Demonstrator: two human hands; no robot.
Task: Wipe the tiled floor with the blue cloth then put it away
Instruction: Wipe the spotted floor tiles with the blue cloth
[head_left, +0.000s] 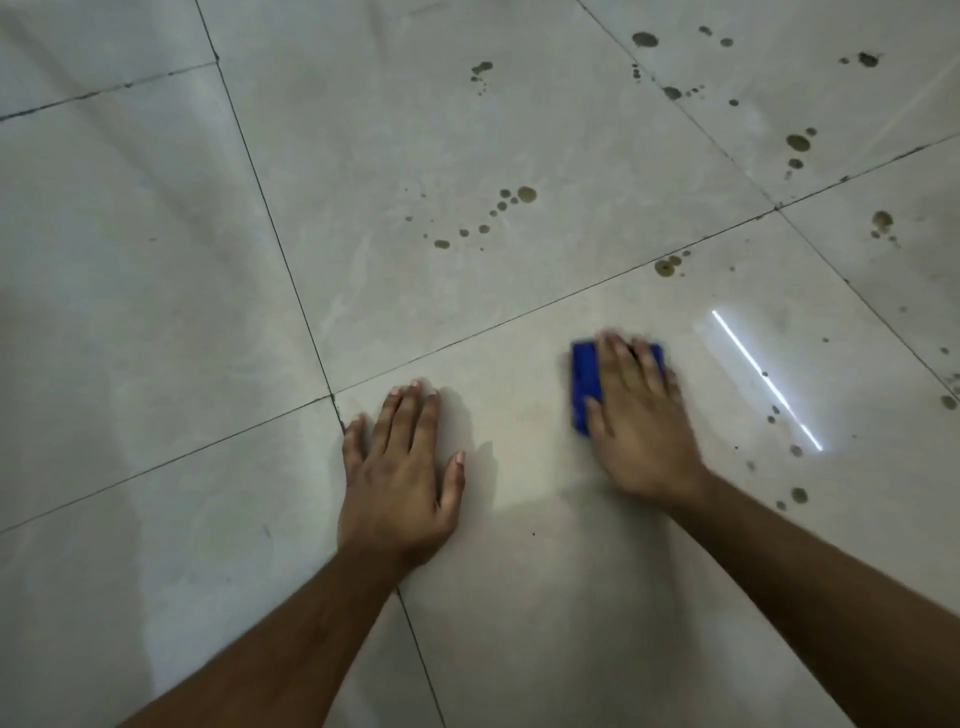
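Observation:
A folded blue cloth (586, 382) lies on the pale tiled floor (363, 156), just right of centre. My right hand (639, 415) lies flat on top of it, fingers spread over the cloth and pressing it down; most of the cloth is hidden under the palm. The hand and cloth look slightly blurred. My left hand (400, 467) rests flat on a bare tile to the left, fingers apart, holding nothing. Both forearms reach in from the bottom edge.
Dark brownish spots (524, 195) dot the tiles ahead and to the right, with more near the grout line (667, 266) and at the lower right (799, 494). A bright strip of reflected light (763, 376) lies right of the cloth. Dark grout lines cross the floor.

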